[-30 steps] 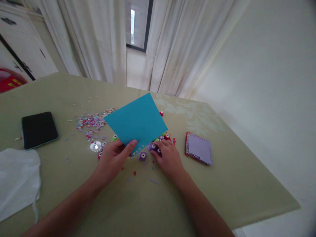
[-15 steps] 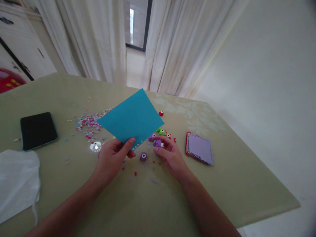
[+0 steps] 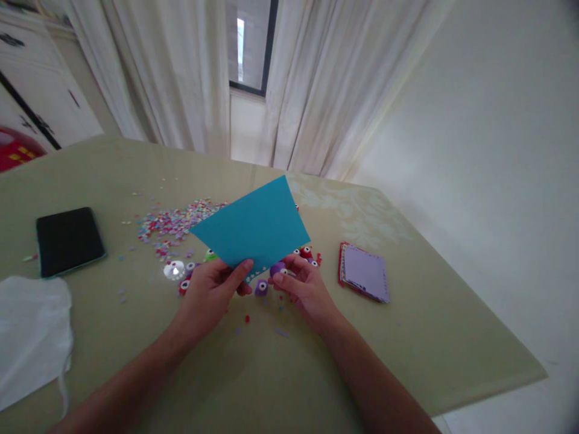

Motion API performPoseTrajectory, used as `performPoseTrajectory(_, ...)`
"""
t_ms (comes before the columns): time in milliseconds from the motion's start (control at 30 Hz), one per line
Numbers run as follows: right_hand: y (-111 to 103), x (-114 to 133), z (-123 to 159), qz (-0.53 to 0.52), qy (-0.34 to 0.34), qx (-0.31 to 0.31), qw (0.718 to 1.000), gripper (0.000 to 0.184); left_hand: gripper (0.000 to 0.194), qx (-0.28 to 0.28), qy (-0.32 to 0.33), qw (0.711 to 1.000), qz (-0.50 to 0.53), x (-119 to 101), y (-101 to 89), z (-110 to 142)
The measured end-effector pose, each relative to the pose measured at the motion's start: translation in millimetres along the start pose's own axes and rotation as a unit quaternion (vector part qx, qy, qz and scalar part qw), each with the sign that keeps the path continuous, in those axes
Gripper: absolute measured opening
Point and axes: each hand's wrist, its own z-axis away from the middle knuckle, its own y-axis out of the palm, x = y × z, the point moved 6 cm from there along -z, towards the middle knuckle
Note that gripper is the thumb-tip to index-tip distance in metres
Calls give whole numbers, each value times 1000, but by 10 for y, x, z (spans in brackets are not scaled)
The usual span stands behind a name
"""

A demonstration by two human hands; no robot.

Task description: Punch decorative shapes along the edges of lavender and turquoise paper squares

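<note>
A sheet of blue paper [image 3: 256,226] is tilted up above the table, pinched near its lower corner by my left hand [image 3: 212,289]. Small punched holes run along its lower right edge. My right hand [image 3: 305,286] has its fingers closed round a small purple craft punch [image 3: 277,269] with a white eye, right at that edge; whether the paper sits in its slot I cannot tell. Another purple punch [image 3: 261,287] stands on the table between my hands. Red punches [image 3: 306,251] and others show behind my right hand, partly hidden.
Punched paper confetti [image 3: 176,223] is heaped behind my left hand. A stack of coloured paper [image 3: 365,272] lies to the right. On the left are a dark tablet or phone [image 3: 70,241] and a white cloth-like item [image 3: 34,337]. A clear shiny disc [image 3: 174,270] rests near my left hand.
The blue paper has shifted right and turned slightly. My right hand has brought the purple punch a little left, against the paper's edge.
</note>
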Motion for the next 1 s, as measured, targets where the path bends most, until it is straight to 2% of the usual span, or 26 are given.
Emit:
performPoseTrajectory(733,48,-27,21,12,5,27,1000,51,36,-6,-6,1000,5,-39,6,17)
performPoseTrajectory(1000,58,-30,26,14,9,31,999,51,38,-13,-11,1000,-8,38,-16,5)
